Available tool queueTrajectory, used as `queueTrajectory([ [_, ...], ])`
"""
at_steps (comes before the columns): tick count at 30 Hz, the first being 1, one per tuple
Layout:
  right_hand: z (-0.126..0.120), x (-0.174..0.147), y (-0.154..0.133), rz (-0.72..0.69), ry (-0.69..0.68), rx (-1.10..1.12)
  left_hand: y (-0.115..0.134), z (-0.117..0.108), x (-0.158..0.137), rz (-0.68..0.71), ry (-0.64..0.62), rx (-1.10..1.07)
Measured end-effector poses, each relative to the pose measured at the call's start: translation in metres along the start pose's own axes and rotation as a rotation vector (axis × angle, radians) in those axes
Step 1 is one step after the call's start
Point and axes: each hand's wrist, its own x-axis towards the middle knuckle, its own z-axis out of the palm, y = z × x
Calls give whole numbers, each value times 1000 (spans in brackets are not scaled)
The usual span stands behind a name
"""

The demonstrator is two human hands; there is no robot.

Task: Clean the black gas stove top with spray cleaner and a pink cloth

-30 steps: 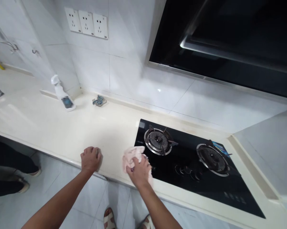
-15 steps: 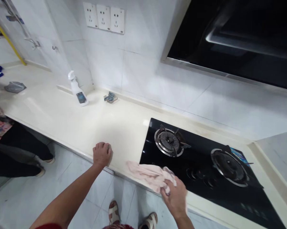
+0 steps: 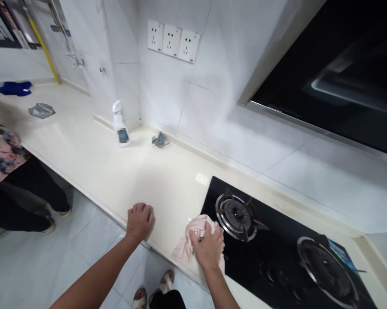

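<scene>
A pale pink cloth [image 3: 183,249] lies bunched under my right hand [image 3: 208,246], whose fingers grip it at the left edge of the black gas stove [image 3: 264,257]. Part of the cloth spreads over the cream countertop [image 3: 116,171]. The front left burner [image 3: 236,214] is just right of that hand. My left hand [image 3: 140,221] rests near the counter's front edge, its fingers curled in and nothing seen in them. A white spray bottle [image 3: 120,128] stands upright further back. Beside it a grey-blue scrunched scrubber [image 3: 160,139] lies on a small flat piece.
A second burner [image 3: 327,270] is at the right. The black range hood [image 3: 335,77] juts out above the stove. Toward the left end lie a grey pouch-like item [image 3: 41,110] and a blue cloth [image 3: 15,88]. Another person in a floral top [image 3: 3,150] stands at the left.
My right hand has moved left and back with the cloth, from the stove's front edge to its left edge, bunching it. My left hand stays on the counter. The camera view has shifted.
</scene>
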Motion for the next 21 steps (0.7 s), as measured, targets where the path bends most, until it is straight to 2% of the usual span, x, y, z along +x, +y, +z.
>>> queueTrajectory([
  [4,13,45,-33,-88,-5,13,-1,-2,0,1,5,9],
  [9,29,114,-49,-92,79,95,-7,0,0,26,5,13],
  [15,38,205,-45,223,308,234,-16,6,-1,84,91,13],
  [18,40,242,-39,328,342,256,-16,6,-2,106,132,29],
  [21,42,272,-34,372,341,261,-14,5,-3,118,136,39],
])
